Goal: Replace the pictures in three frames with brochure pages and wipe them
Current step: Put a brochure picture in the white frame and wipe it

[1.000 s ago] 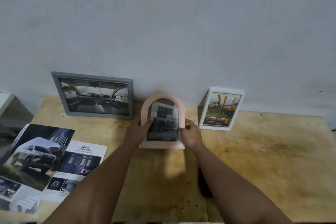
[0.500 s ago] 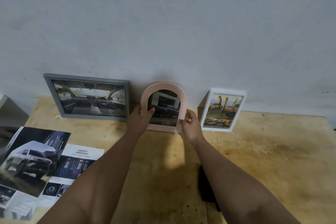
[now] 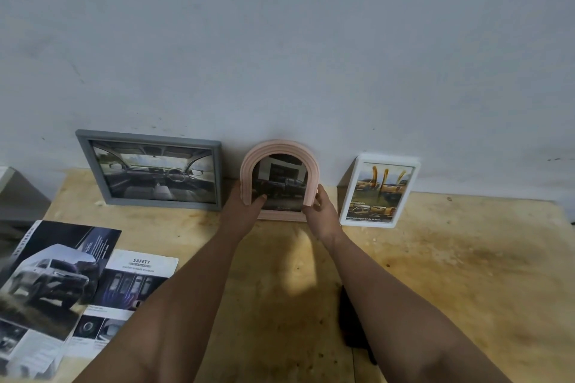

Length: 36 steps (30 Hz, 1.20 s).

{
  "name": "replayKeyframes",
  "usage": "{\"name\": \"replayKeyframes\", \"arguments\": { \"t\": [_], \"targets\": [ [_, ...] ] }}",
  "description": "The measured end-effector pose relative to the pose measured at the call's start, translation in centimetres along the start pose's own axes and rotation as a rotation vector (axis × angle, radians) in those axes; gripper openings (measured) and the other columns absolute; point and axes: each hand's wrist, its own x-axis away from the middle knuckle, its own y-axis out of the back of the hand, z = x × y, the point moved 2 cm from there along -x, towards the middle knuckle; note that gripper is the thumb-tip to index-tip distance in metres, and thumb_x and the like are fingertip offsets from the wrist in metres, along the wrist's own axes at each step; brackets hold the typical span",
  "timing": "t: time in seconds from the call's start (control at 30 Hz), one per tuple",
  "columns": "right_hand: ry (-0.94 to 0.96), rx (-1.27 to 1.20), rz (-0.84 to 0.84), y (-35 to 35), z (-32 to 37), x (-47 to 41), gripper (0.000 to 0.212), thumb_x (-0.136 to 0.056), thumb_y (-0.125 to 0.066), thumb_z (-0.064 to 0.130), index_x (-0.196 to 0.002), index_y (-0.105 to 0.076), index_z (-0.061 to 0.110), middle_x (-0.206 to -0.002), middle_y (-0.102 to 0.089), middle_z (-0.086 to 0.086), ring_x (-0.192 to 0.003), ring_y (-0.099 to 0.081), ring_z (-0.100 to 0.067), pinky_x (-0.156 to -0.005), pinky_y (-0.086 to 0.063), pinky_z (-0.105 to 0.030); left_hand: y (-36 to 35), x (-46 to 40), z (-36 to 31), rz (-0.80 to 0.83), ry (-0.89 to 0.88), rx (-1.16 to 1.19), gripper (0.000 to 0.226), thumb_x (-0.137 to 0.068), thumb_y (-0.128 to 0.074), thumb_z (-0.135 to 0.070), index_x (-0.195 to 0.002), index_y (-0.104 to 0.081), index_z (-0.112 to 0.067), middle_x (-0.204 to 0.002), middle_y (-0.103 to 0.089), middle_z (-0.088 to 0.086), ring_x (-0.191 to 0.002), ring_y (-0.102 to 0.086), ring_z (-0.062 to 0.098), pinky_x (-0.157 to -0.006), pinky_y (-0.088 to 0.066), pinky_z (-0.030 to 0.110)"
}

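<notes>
Both hands on arched frame

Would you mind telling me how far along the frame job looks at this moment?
All three frames, grey frame, pink arched frame and white frame, already show car brochure pages and stand at the wall. The left hand and right hand hold the pink one. Whether wiping is done, I cannot tell.

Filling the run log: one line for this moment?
stage: placing | left hand: holds pink arched frame | right hand: holds same frame | frame: at wall, between grey frame and white frame
</notes>
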Motion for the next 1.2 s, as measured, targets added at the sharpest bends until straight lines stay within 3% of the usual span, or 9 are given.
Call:
{"name": "replayKeyframes", "arguments": {
  "t": [0.07,0.2,0.43,0.57,0.7,0.83,0.93,1.07,1.2],
  "targets": [
    [-0.053,0.006,-0.003,0.0,-0.3,0.3,0.079,-0.101,-0.061,0.016,-0.164,-0.014,0.024,-0.164,-0.036,-0.002,-0.149,-0.038,-0.029,-0.114,-0.044,-0.039,-0.2,0.2,0.0,-0.006,-0.004,-0.038,0.061,-0.091,-0.068,-0.039,-0.143,-0.040,-0.025,-0.134,-0.059,0.004,-0.122,-0.057,0.030,-0.104,-0.047,0.046],
    [-0.064,-0.011,-0.038,0.6,-1.4,1.3,0.079,-0.101,-0.061,0.014,-0.164,-0.014,0.024,-0.167,-0.029,-0.001,-0.151,-0.035,-0.029,-0.117,-0.041,-0.048,-0.9,1.0,0.8,-0.097,0.041,-0.106,0.066,-0.089,-0.069,-0.034,-0.146,-0.039,-0.018,-0.134,-0.058,0.010,-0.119,-0.058,0.034,-0.096,-0.050,0.044],
    [-0.060,-0.046,-0.264,5.7,-4.2,4.7,0.035,-0.102,-0.059,0.015,-0.136,-0.059,0.019,-0.129,-0.067,-0.004,-0.113,-0.064,-0.019,-0.091,-0.052,-0.024,-5.8,3.9,0.7,0.147,0.104,-0.206,0.014,-0.091,-0.065,-0.036,-0.103,-0.063,-0.028,-0.109,-0.069,0.000,-0.089,-0.062,0.012,-0.080,-0.053,0.032],
    [-0.089,0.020,-0.483,11.6,-4.9,5.1,0.027,-0.103,-0.055,0.017,-0.127,-0.067,0.016,-0.122,-0.070,-0.008,-0.109,-0.064,-0.024,-0.099,-0.052,-0.037,-10.9,4.9,-3.2,0.365,-0.020,-0.154,0.036,-0.094,-0.063,-0.041,-0.126,-0.060,-0.025,-0.120,-0.063,-0.002,-0.097,-0.058,0.007,-0.075,-0.049,0.027],
    [-0.127,-0.063,-0.611,17.5,-5.3,3.3,0.028,-0.104,-0.055,0.019,-0.129,-0.065,0.013,-0.126,-0.069,-0.012,-0.116,-0.063,-0.030,-0.100,-0.051,-0.037,-15.9,3.8,-7.2,0.395,-0.023,-0.117,0.057,-0.099,-0.054,-0.042,-0.150,-0.041,-0.019,-0.149,-0.049,0.006,-0.130,-0.051,0.029,-0.104,-0.045,0.043],
    [-0.165,-0.134,-0.572,20.5,-5.3,0.0,0.044,-0.106,-0.051,0.022,-0.149,-0.048,0.013,-0.148,-0.054,-0.012,-0.133,-0.053,-0.030,-0.099,-0.041,-0.030,-19.5,1.2,-9.0,0.341,0.022,0.020,0.050,-0.105,-0.048,-0.031,-0.151,-0.034,-0.017,-0.151,-0.046,0.010,-0.117,-0.053,0.025,-0.089,-0.038,0.031],
    [-0.161,-0.188,-0.465,20.7,-5.4,-2.1,0.053,-0.107,-0.050,0.028,-0.157,-0.036,0.016,-0.155,-0.047,-0.010,-0.133,-0.053,-0.029,-0.098,-0.042,-0.030,-21.4,-0.4,-9.2,0.328,0.116,0.157,0.060,-0.105,-0.048,-0.024,-0.159,-0.022,-0.018,-0.156,-0.041,0.009,-0.132,-0.049,0.030,-0.102,-0.042,0.035],
    [-0.159,-0.281,-0.427,19.8,-5.9,-2.6,0.048,-0.105,-0.054,0.035,-0.150,-0.046,0.018,-0.120,-0.064,0.005,-0.092,-0.059,0.000,-0.070,-0.044,-0.017,-22.8,-0.3,-8.6,0.285,0.025,0.144,0.036,-0.105,-0.047,-0.021,-0.140,-0.053,-0.016,-0.127,-0.064,0.007,-0.097,-0.060,0.016,-0.079,-0.045,0.027],
    [-0.150,-0.330,-0.467,19.4,-6.5,0.4,0.039,-0.104,-0.055,0.041,-0.133,-0.062,0.016,-0.110,-0.070,0.005,-0.095,-0.066,-0.006,-0.067,-0.050,-0.019,-21.5,2.3,-7.4,0.263,-0.080,0.101,0.019,-0.104,-0.050,-0.026,-0.120,-0.059,-0.026,-0.102,-0.067,-0.003,-0.087,-0.066,0.012,-0.065,-0.049,0.023]
  ]
}}
